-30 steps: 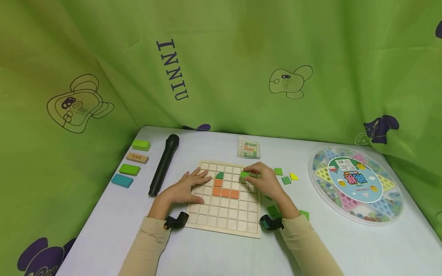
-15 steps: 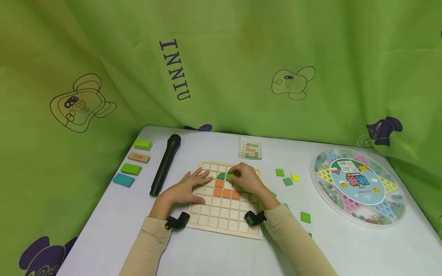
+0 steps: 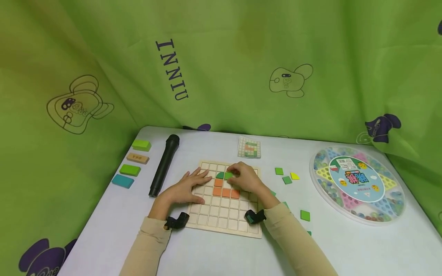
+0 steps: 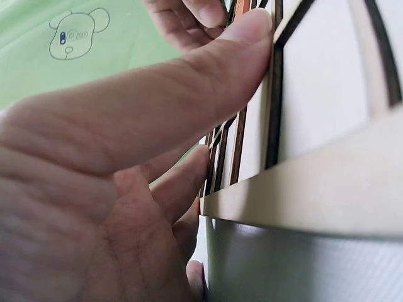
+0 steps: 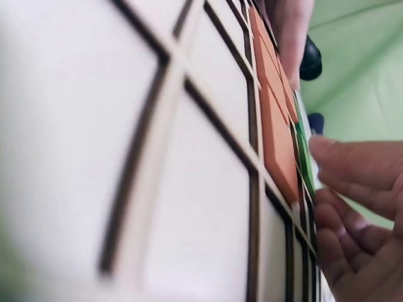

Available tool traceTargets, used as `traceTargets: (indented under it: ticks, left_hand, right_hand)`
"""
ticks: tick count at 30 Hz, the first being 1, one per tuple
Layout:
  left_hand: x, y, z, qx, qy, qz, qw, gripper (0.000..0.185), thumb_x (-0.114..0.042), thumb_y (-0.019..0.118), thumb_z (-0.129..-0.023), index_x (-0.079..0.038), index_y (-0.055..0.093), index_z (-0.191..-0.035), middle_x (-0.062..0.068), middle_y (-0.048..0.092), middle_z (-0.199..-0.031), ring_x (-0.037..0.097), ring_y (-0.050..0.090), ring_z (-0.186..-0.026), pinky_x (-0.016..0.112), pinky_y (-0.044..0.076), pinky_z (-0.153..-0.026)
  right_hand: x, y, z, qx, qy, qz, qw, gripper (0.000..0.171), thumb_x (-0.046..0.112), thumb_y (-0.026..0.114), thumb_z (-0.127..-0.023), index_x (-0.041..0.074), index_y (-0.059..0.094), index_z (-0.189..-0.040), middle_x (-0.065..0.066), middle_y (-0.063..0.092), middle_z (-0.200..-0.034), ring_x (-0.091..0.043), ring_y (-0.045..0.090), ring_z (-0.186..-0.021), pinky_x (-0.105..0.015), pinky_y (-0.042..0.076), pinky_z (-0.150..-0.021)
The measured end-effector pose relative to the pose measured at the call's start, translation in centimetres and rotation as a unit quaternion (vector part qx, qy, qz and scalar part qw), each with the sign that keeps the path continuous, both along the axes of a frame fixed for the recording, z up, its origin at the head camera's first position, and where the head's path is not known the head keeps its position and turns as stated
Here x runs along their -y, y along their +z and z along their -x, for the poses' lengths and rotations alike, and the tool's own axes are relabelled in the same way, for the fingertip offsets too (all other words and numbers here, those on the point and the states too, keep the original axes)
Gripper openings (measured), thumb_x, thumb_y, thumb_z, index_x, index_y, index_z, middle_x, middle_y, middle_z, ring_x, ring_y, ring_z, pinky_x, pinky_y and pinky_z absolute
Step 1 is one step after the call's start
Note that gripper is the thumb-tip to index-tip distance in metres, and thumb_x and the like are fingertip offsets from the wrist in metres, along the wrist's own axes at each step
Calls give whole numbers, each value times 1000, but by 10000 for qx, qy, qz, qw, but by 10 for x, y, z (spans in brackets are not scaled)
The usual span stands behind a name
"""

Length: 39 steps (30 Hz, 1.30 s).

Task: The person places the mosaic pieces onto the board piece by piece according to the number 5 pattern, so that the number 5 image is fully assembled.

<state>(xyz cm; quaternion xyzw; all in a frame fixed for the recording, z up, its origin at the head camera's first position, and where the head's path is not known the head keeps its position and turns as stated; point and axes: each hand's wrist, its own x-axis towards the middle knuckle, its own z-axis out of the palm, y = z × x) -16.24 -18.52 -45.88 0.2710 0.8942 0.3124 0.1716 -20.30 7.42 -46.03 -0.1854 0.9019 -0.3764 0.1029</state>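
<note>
A wooden grid board (image 3: 224, 214) lies on the white table, with several orange tiles (image 3: 226, 193) and a dark green quarter-round piece (image 3: 219, 175) in its cells. My right hand (image 3: 241, 178) reaches over the board's upper middle, its curled fingertips pinching a light green tile (image 3: 228, 175) just right of the dark green piece. The right wrist view shows that tile's edge (image 5: 305, 157) beside the orange tiles (image 5: 277, 145), with the fingers (image 5: 359, 170) right at it. My left hand (image 3: 188, 188) lies flat on the board's left side; its thumb (image 4: 189, 82) presses on the board (image 4: 327, 126).
A black microphone (image 3: 164, 165) and several coloured blocks (image 3: 129, 169) lie to the left. A pattern card (image 3: 249, 147) sits behind the board. Loose green and yellow tiles (image 3: 287, 179) lie to the right, before a round marble game tray (image 3: 357, 184). Green curtain surrounds the table.
My right hand carried the light green tile leftward from the board's right edge to the cell beside the dark green piece. The left hand stayed put.
</note>
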Motion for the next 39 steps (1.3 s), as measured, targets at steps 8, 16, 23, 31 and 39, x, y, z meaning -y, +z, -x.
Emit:
traceTargets:
  ticks: [8,16,23,31,39]
  left_hand:
    - [0,-1,0,-36,-3,11,10000,83,-37,76,-76,-12,39,-145,6,20,-158,32,1,-147,57,-1,-117]
    - [1,-3,1,-18,7,22,10000,84,-39,77,-75,-12,40,-145,5,20,-158,31,2,-148,56,-2,-117]
    - [1,-3,1,-37,-4,26,10000,83,-38,76,-76,-11,40,-145,6,21,-158,31,2,-148,56,-2,-117]
    - [1,-4,2,-56,1,50,10000,84,-41,76,-76,-13,39,-146,5,20,-158,30,2,-148,56,-2,-117]
    - [1,-3,2,-36,-12,48,10000,84,-40,76,-76,-13,39,-146,6,20,-158,31,1,-148,56,-2,-117]
  right_hand:
    - [-36,12,-4,12,-347,358,9988,41,17,68,-88,7,59,-127,-11,58,-125,-31,55,-117,-45,48,-96]
    - [-86,12,-1,-155,-843,284,9959,46,15,67,-88,4,55,-131,-16,54,-132,-35,51,-121,-48,44,-101]
    - [-130,5,1,-107,-1136,-41,9935,50,17,67,-88,3,51,-133,-22,50,-135,-43,49,-121,-53,44,-99]
    - [-154,2,1,41,-1302,-397,9907,49,16,65,-89,-1,51,-133,-27,53,-129,-45,51,-118,-55,44,-95]
    - [-153,-6,4,-293,-1274,-495,9902,37,7,64,-87,-4,59,-122,-27,54,-120,-42,56,-106,-51,48,-88]
